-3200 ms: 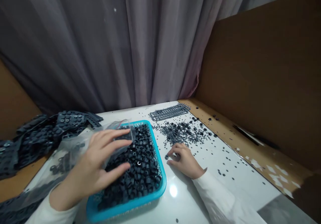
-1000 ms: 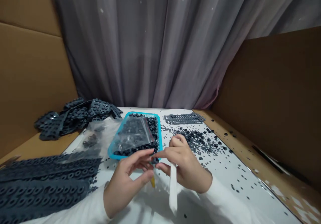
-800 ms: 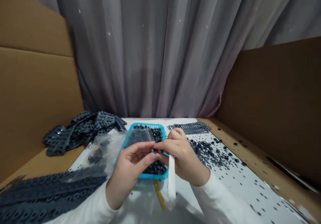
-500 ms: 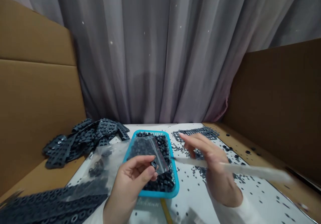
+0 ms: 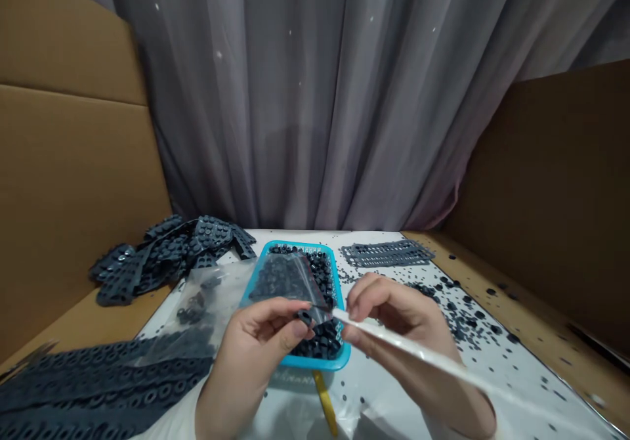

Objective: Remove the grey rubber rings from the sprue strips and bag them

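Note:
My left hand [image 5: 260, 348] pinches a small black rubber ring [image 5: 305, 318] between thumb and fingers, above the near part of a blue basket [image 5: 339, 363]. Many similar black pieces fill the basket, and a clear zip bag [image 5: 283, 279] lies over them. Just right of the basket, my right hand [image 5: 398, 328] is closed on a long white stick-like tool [image 5: 413, 348]. A thin dark tip of this tool reaches the ring in my left hand. The tool's rear end is blurred at the lower right.
Dark studded rubber sheets [image 5: 167, 256] are piled at the left, with dark strips [image 5: 98, 387] nearer. A clear bag [image 5: 197, 295] lies beside the basket. A perforated sheet [image 5: 388, 254] and scattered black bits are at the right. A yellow tool [image 5: 325, 404] lies in front.
My right hand has moved left and lower, bringing the white tool's tip to the ring. Its fingers have closed around the tool. My left hand still pinches the ring. The view has tilted slightly.

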